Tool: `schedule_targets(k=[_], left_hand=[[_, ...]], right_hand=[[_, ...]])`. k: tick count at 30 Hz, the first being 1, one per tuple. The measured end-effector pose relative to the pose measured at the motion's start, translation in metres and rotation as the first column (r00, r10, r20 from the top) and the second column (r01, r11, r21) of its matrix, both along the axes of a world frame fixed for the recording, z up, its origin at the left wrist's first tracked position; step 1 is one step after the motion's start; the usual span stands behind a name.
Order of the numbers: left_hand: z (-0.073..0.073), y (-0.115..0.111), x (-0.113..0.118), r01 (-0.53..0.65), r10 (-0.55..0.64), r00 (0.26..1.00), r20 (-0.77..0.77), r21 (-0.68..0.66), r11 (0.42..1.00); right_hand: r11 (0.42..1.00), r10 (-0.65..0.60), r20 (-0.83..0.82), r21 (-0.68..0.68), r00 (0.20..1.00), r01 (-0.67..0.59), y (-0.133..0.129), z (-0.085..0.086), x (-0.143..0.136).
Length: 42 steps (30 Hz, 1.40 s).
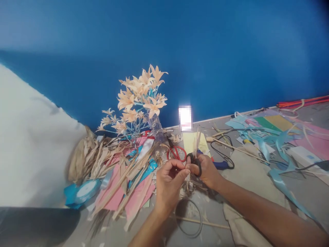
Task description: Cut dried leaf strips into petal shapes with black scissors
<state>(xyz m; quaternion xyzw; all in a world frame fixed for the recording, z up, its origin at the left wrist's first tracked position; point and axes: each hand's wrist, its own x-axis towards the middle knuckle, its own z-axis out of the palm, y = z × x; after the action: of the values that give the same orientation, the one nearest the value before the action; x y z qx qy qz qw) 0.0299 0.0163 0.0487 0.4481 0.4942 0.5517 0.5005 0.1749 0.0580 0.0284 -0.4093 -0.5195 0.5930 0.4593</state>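
From where I stand, the person's left hand and right hand meet at the fingertips, low in front of a blue wall. The right hand holds black-handled scissors, the handle loops against its fingers and the blades pointing up toward the wall. The left hand's thumb and forefinger are brought narrowly together beside the right fingertips; whether they pinch something tiny, I cannot tell. Just past the hands, red-handled scissors lie on the grey surface, near a yellow sheet. To the right of that sheet sits a blue handle with a black cord looping near it. Below the hands, nearer the person, a thin ring lies over a slender stick. Against the wall, left of the hands, peach artificial flowers on blue stems rise around a clear container. Under them spreads a heap of dried husks and pink sheets, with 1 blue ribbon roll at its near left edge. On the right, a beige cloth lies partly beneath the right forearm, and light-blue ribbon trails beyond it.
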Motion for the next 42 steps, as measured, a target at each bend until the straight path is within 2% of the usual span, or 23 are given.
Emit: schedule_targets(k=[6, 10, 15, 19, 23, 25, 27, 29, 30, 31, 32, 34, 36, 38, 40, 42], left_hand=[[-0.009, -0.021, -0.001, -0.076, 0.076, 0.997, 0.009, 0.019, 0.997], [-0.018, -0.028, 0.0, -0.145, 0.144, 0.989, 0.017, 0.051, 0.988], [-0.029, -0.029, -0.002, -0.034, 0.046, 0.982, 0.181, -0.069, 0.997], [-0.03, -0.029, -0.004, -0.016, 0.023, 0.988, 0.155, -0.045, 0.999], [-0.024, -0.034, -0.009, 0.09, -0.094, 0.994, 0.054, 0.073, 0.993], [-0.021, -0.04, -0.011, 0.223, -0.205, 0.971, -0.125, 0.156, 0.962], [-0.022, -0.048, -0.012, 0.448, -0.365, 0.853, -0.373, 0.166, 0.879], [-0.026, -0.059, -0.013, 0.62, -0.489, 0.705, -0.513, 0.111, 0.777], [-0.028, -0.064, -0.014, 0.653, -0.519, 0.675, -0.524, 0.097, 0.751], [-0.03, -0.069, -0.017, 0.655, -0.528, 0.676, -0.514, 0.092, 0.75], [-0.031, -0.073, -0.021, 0.628, -0.509, 0.701, -0.5, 0.096, 0.772], [-0.03, -0.081, -0.035, 0.502, -0.4, 0.777, -0.487, 0.093, 0.86], [-0.024, -0.087, -0.053, 0.36, -0.285, 0.81, -0.512, 0.051, 0.931], [-0.019, -0.091, -0.071, 0.33, -0.289, 0.762, -0.579, -0.038, 0.943], [-0.018, -0.092, -0.088, 0.32, -0.318, 0.676, -0.665, -0.124, 0.939], [-0.022, -0.089, -0.102, 0.174, -0.232, 0.616, -0.753, -0.157, 0.972]], right_hand=[[0.994, 0.092, 0.079, 0.057, 0.993, -0.097, -0.009, -0.008, -0.006], [0.992, 0.088, 0.127, 0.073, 0.988, -0.098, -0.015, -0.017, -0.01], [0.992, 0.082, 0.162, 0.082, 0.983, -0.096, -0.018, -0.016, -0.011], [0.987, 0.156, 0.081, 0.011, 0.984, -0.158, -0.021, -0.016, -0.015], [0.951, 0.233, -0.204, -0.157, 0.951, -0.266, -0.023, -0.026, -0.02], [0.901, 0.242, -0.37, -0.257, 0.897, -0.35, -0.02, -0.03, -0.019], [0.85, 0.245, -0.482, -0.31, 0.841, -0.425, -0.017, -0.029, -0.014], [0.86, 0.264, -0.503, -0.264, 0.823, -0.437, -0.015, -0.024, -0.008], [0.876, 0.291, -0.473, -0.218, 0.832, -0.431, -0.015, -0.021, -0.006], [0.885, 0.333, -0.419, -0.171, 0.845, -0.434, -0.016, -0.018, -0.004], [0.885, 0.381, -0.347, -0.132, 0.857, -0.447, -0.017, -0.016, -0.003], [0.872, 0.46, -0.202, -0.078, 0.865, -0.482, -0.019, -0.014, -0.003], [0.861, 0.498, -0.112, -0.05, 0.86, -0.506, -0.02, -0.015, -0.003], [0.864, 0.499, -0.077, -0.03, 0.863, -0.503, -0.018, -0.019, -0.003], [0.868, 0.495, -0.067, -0.011, 0.866, -0.497, -0.015, -0.023, -0.002], [0.867, 0.498, -0.064, 0.005, 0.865, -0.499, -0.012, -0.026, -0.001]])
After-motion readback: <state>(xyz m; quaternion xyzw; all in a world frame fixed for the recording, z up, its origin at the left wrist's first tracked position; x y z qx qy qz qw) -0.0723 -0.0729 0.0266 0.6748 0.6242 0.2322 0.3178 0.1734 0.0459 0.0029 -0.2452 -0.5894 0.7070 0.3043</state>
